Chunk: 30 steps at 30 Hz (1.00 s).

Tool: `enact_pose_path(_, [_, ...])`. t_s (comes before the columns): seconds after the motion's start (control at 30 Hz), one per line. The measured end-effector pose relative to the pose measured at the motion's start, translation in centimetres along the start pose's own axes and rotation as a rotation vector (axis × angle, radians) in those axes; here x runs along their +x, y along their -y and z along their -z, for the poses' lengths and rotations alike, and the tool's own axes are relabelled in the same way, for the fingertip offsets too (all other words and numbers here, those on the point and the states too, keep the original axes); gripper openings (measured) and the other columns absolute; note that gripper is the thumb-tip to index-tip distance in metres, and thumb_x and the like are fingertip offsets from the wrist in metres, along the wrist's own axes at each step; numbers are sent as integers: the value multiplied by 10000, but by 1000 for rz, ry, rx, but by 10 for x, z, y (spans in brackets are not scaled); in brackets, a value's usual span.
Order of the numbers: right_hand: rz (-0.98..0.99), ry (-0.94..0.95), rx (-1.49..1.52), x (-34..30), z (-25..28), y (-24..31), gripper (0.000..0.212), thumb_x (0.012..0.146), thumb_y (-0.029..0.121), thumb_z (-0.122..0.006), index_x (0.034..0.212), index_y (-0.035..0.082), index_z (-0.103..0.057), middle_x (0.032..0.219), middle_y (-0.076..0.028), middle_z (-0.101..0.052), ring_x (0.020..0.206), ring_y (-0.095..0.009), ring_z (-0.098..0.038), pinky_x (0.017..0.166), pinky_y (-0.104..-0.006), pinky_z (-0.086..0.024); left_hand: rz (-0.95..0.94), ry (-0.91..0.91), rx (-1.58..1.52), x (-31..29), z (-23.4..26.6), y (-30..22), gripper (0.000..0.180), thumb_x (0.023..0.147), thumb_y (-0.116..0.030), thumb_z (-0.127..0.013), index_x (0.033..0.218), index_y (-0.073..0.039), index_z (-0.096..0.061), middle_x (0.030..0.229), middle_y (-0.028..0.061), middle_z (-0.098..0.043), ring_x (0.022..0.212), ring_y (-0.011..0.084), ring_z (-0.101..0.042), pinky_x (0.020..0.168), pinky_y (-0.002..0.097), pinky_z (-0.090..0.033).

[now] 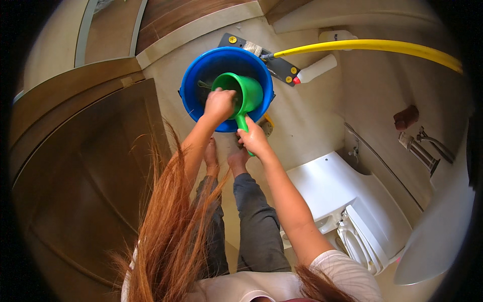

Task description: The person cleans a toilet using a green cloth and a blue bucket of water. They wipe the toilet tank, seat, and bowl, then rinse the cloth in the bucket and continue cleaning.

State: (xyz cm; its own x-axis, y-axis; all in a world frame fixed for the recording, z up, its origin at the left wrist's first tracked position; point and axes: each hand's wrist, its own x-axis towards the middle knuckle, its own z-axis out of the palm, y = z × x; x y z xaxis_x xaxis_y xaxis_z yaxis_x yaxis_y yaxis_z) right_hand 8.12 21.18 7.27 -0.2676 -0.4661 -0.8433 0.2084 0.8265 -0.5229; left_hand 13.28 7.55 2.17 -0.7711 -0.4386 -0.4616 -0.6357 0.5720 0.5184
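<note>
Bathroom floor (312,121), green dipper (254,93), lettered container (340,35)

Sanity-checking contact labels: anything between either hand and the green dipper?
Nothing visible. The right hand grips the green dipper by its handle; the left hand is at the dipper's open mouth. The blue bucket shows behind the dipper, not between it and either hand.

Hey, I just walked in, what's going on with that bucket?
A person's right hand has its grip on the handle of a green dipper, held at the mouth of a blue bucket. The left hand reaches into the dipper's opening; its fingertips are hidden, so whether it holds anything can't be told. Beyond the bucket is a white bottle with a red tip.
</note>
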Motion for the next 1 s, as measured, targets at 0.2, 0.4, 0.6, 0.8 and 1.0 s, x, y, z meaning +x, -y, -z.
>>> enact_pose_path(0.2, [95, 443, -336, 41, 38, 24, 478, 805, 442, -496, 776, -18, -620, 713, -150, -609, 623, -236, -582, 617, -356, -454, -68, -236, 342, -42, 7, 46, 170, 706, -208, -560, 761, -56, -615, 910, 109, -555, 1042, 280, -445, 997, 450, -200])
enact_pose_path(0.4, [472, -215, -585, 147, 53, 42, 426, 833, 380, -453, 1028, 17, -566, 1102, -223, -509, 985, -350, -513, 856, -384, -402, -138, -273, 272, -47, 10, 56, 228, 628, -241, -643, 779, -78, -591, 807, 78, -558, 941, 241, -502, 1014, 430, -186])
enact_pose_path(0.6, [314, 137, -653, 221, 18, 29, 655, 792, 487, -461, 1305, 110, -306, 1350, -153, -275, 1235, -272, -285, 1016, -352, -224, 20, -413, 233, -40, -8, 55, 181, 648, -239, -649, 653, -113, -520, 686, 61, -532, 746, 229, -527, 877, 369, -311])
enact_pose_path(0.8, [256, 255, -826, 230, 12, 7, 630, 797, 454, -473, 1287, 81, -340, 1333, -138, -319, 1212, -248, -328, 1004, -350, -243, 13, -393, 229, -37, -14, 50, 114, 662, -197, -612, 684, -103, -551, 718, 53, -557, 764, 218, -535, 883, 352, -315])
enact_pose_path(1.0, [285, 219, -872, 238, -2, 1, 618, 804, 442, -467, 1288, 80, -339, 1334, -135, -319, 1212, -245, -326, 1004, -349, -241, -76, -521, 242, -42, -15, 56, 101, 669, -202, -606, 673, -103, -587, 712, 61, -560, 768, 225, -536, 881, 359, -319])
